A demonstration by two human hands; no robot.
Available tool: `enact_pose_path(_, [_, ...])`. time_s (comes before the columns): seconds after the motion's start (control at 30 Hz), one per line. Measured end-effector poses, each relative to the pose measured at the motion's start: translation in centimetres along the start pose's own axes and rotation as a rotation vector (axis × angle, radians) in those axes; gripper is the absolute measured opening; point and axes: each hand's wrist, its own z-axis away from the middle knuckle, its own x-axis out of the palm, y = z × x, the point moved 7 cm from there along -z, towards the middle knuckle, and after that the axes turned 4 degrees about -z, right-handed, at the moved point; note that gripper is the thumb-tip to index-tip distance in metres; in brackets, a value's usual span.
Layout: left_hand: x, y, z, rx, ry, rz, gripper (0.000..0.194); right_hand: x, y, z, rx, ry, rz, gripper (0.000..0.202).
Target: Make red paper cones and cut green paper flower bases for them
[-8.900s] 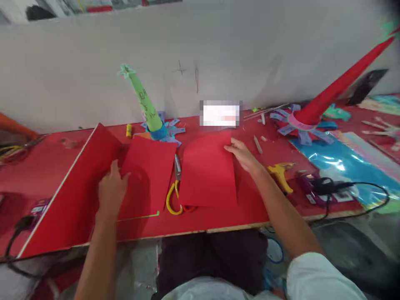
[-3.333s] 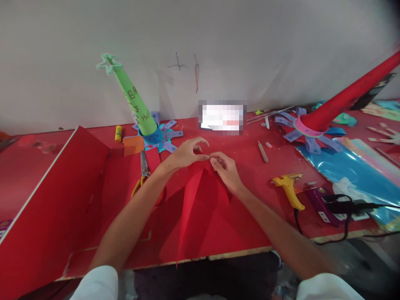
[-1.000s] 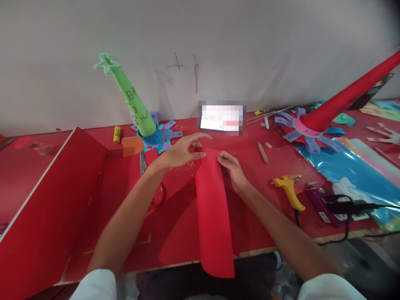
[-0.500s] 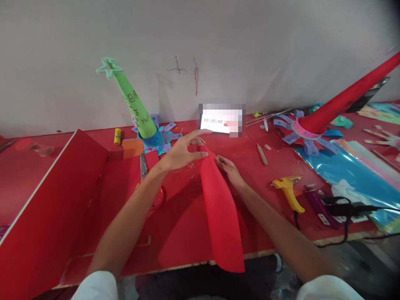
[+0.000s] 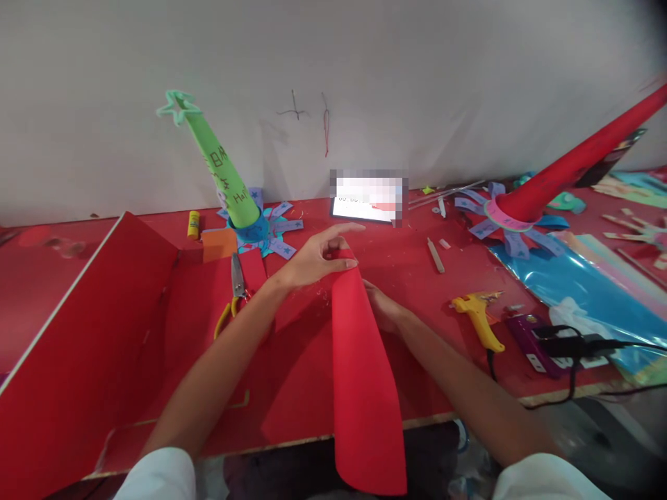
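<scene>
My left hand [image 5: 313, 258] pinches the narrow top of a curled red paper sheet [image 5: 367, 375], thumb in front and fingers bent over the tip. Rolled into a loose cone, the sheet widens downward past the table's front edge. My right hand [image 5: 384, 305] is closed at the sheet's right edge near the top, its fingers mostly hidden behind the paper. Beside my left forearm lie yellow-and-red scissors [image 5: 237, 278], partly covered by the arm. A green paper cone [image 5: 221, 163] with a star outline on top stands in a blue ring behind my left hand.
A phone [image 5: 367, 201] leans against the wall. To the right are a yellow glue gun [image 5: 479, 319], a purple power strip [image 5: 539, 344] with cables, blue film [image 5: 560, 292] and a red cone [image 5: 578, 163]. A glue stick [image 5: 193, 226] and a large red board [image 5: 88, 347] are on the left.
The red sheet has come lower and nearer to me. My right hand has slid down and further behind its edge, while my left hand keeps its pinch at the tip, slightly to the right.
</scene>
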Motion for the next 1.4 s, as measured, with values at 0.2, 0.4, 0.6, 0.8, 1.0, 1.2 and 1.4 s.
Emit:
enact_pose_path(0.2, [-2.3, -0.2, -0.2, 0.012, 0.111, -0.23, 0.044, -0.3, -1.4, -0.2, -0.104, 0.035, -0.058, 0.045])
enact_pose_path(0.4, [-2.9, -0.7, -0.3, 0.025, 0.216, -0.375, 0.039, 0.5, -0.6, 0.2, -0.039, -0.031, -0.087, 0.065])
enact_pose_path(0.6, [-1.3, 0.2, -0.1, 0.001, 0.083, -0.124, 0.044, 1.6, 0.3, 0.7, 0.181, -0.127, -0.203, 0.082])
enact_pose_path(0.8, [-1.3, 0.7, 0.2, -0.022, 0.062, -0.052, 0.047, -0.7, -2.2, 0.7, -0.068, 0.197, -0.158, 0.037])
enact_pose_path(1.0, [-1.7, 0.2, 0.0, -0.019, 0.087, -0.048, 0.054, -1.1, -3.7, 0.9, -0.195, 0.254, -0.156, 0.036])
enact_pose_path(1.2, [-1.7, 0.2, 0.1, -0.024, 0.064, -0.02, 0.053, -2.2, -4.0, 0.7, -0.208, 0.29, -0.168, 0.042])
enact_pose_path(1.4, [-2.1, 0.7, 0.2, 0.0, 0.077, 0.055, 0.052, -2.7, -3.6, 0.1, -0.203, 0.292, -0.158, 0.043])
